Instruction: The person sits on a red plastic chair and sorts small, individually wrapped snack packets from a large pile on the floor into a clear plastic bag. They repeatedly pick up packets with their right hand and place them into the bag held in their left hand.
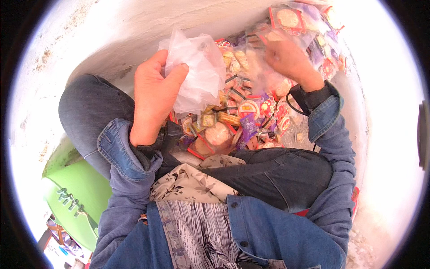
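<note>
My left hand point(158, 90) grips a bunch of thin translucent plastic bags point(198, 74) between thumb and fingers, held up over a heap of small wrapped snacks. Farther right, my right hand point(289, 62) is blurred above the heap, its fingers curled; whether it holds something cannot be told. Beneath and between both hands lie wrapped snacks: a round pale cracker in a red-edged clear wrapper point(218, 134), a purple packet point(248, 126), and several small bars in clear wrappers with dark bands point(237, 94). Another red-edged cracker packet point(287, 18) lies above my right hand.
A pale, stained wall point(134, 27) curves behind the heap, and another bright wall point(379, 111) stands at the right. My crossed legs in dark trousers point(275, 175) border the heap's near side. A green plastic object point(77, 198) is at lower left.
</note>
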{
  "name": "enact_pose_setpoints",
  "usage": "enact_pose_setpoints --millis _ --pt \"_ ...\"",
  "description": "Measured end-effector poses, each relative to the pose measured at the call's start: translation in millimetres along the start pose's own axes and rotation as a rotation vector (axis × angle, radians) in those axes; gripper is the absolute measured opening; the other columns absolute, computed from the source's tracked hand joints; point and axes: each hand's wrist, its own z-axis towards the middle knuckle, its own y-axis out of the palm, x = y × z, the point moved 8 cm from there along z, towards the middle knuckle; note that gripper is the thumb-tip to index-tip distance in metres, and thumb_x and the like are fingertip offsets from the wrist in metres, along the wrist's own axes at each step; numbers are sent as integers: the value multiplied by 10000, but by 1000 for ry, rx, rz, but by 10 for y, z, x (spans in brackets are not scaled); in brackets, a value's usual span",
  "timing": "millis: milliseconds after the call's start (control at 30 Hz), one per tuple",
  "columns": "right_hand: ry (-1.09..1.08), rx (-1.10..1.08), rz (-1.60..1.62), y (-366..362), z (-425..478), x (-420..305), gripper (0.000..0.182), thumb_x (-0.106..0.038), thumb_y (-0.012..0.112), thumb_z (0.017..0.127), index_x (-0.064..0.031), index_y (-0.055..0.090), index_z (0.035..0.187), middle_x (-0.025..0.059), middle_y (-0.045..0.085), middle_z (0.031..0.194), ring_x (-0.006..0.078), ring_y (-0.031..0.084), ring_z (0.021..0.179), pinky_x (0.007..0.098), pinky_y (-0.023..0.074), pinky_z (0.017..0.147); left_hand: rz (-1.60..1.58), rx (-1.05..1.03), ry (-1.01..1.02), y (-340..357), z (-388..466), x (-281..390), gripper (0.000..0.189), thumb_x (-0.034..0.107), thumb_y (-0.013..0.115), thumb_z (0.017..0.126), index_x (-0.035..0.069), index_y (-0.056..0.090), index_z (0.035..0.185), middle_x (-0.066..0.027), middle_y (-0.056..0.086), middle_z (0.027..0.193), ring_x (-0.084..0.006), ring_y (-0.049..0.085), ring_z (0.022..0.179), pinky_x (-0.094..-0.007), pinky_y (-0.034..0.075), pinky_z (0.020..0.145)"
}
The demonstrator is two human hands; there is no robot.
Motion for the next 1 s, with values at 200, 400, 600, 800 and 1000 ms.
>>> enact_pose_setpoints --millis 200,400,600,800,1000 --pt "156 176 386 -460 156 -461 167 -196 552 742 -31 551 713 158 555 633 312 559 583 377 437 545 -193 -70 -82 101 -31 0 218 109 562 813 -50 551 962 -42 601 801 -78 543 679 -231 442 593" --pt "-257 57 985 -117 108 -1493 158 -127 574 751 -17 583 863 123 581 896 239 557 843 325 433 764 -227 -27 -97 100 1 -6 289 160 615 810 -30 536 1013 -44 601 845 -95 548 719 -236 448 646" --pt "-95 -617 1280 318 208 -1231 232 -155 558 812 15 598 964 59 625 873 162 585 814 286 461 754 29 24 -69 -2 5 -119 138 21 545 789 -39 567 912 -42 608 785 -84 527 717 -247 434 645" --pt "479 -178 165 1383 9 942 232 -183 523 763 26 619 794 80 606 662 167 583 644 315 464 580 40 69 5 9 30 -45 135 25 548 789 -42 562 905 -38 597 745 -74 504 693 -242 425 627" --pt "947 -140 896 1748 -494 1168 130 -130 572 784 -10 611 749 27 582 678 125 554 598 258 438 511 163 83 -14 -29 35 -27 136 28 540 794 -46 559 908 -44 595 728 -72 501 687 -244 424 620"
